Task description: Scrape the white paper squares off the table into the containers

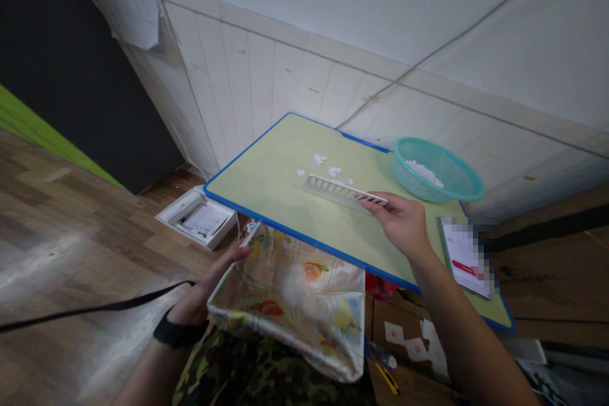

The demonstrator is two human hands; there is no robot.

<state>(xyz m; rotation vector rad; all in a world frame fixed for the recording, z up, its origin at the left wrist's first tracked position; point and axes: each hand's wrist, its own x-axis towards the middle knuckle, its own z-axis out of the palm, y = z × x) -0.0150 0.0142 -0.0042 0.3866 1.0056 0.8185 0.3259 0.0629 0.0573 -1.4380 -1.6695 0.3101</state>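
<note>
My right hand (403, 221) is closed on one end of a long white slotted plastic strip (328, 191), held low over the tabletop. Several small white paper scraps (333, 172) lie just beyond the strip on the pale yellow table (280, 152) with a blue edge. My left hand (232, 255) grips the rim of a shallow holder covered in fruit-print cloth (295, 292), its thumb on top and its other fingers hidden. The holder sits over my lap, against the table's near edge. A whitish patch shows in its middle, too blurred to make out.
A turquoise plastic basket (440, 171) with white bits inside stands at the table's back right. A phone-like flat thing (469, 260), partly pixelated, lies at the right end. On the floor are a white open box (200, 216), paper cards (416, 349) and a yellow cutter (387, 379).
</note>
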